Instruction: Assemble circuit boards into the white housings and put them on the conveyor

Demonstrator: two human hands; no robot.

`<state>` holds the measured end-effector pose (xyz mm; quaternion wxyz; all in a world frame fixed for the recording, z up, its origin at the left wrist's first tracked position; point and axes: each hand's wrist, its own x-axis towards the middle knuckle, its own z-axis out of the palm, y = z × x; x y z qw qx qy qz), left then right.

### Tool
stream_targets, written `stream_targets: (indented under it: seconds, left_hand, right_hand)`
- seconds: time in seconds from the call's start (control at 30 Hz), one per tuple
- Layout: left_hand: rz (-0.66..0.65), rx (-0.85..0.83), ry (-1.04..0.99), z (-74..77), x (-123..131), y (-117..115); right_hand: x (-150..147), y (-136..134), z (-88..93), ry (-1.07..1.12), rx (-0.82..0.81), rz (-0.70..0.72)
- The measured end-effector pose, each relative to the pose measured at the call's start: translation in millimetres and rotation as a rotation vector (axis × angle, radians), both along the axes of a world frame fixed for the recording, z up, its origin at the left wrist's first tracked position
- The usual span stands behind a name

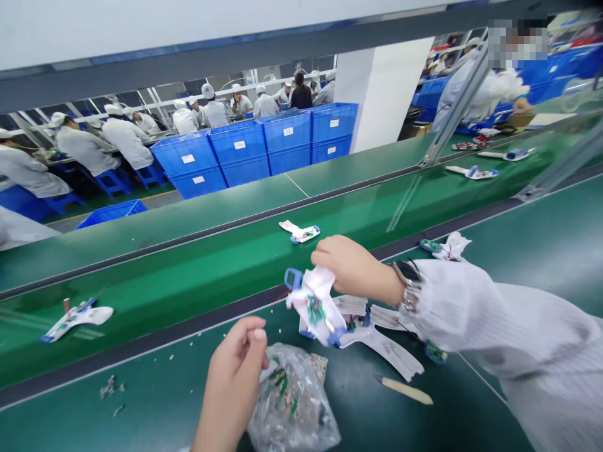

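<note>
My right hand (351, 267) is closed round a white plastic housing (315, 304) with a green circuit board and blue trim showing inside, held just above the green bench. My left hand (238, 367) pinches its thumb and fingers together over a clear plastic bag (294, 402) of small green parts; what it pinches is too small to name. Under the right wrist lie more white and blue housings (377, 339) in a loose pile.
A pale wooden stick (404, 389) lies right of the bag. More housings sit on the conveyor belt: (75, 316), (301, 232), (471, 171). Small scraps (110, 389) lie at the left. Blue crates (264, 147) and seated workers in white stand beyond.
</note>
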<state>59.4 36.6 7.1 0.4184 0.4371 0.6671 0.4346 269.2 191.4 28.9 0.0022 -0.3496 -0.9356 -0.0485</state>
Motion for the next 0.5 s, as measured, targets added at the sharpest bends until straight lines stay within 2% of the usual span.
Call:
stream_targets:
  seconds: [0.07, 0.17, 0.23, 0.3, 0.4, 0.5]
  left_hand:
    - [-0.056, -0.038, -0.070, 2.0, 7, 7]
    - [-0.155, -0.104, -0.146, 8.1, 14, 9]
    - [-0.197, -0.118, -0.214, 13.0, 15, 5]
    - [-0.224, -0.099, -0.310, 16.4, 14, -2]
    - [-0.209, -0.006, -0.463, 16.5, 12, -14]
    - [-0.143, 0.108, -0.576, 12.8, 12, -27]
  right_hand:
    - [-7, -32, 14.6, 0.017, 0.038, 0.183]
    - [-14, -64, 28.7, 0.084, 0.223, 0.461]
    - [-17, -75, 32.9, 0.107, 0.324, 0.562]
    - [-19, -79, 33.4, 0.092, 0.319, 0.577]
    - [-19, -79, 28.1, 0.088, 0.166, 0.516]
    - [-18, -86, 17.8, 0.239, -0.253, 0.433]
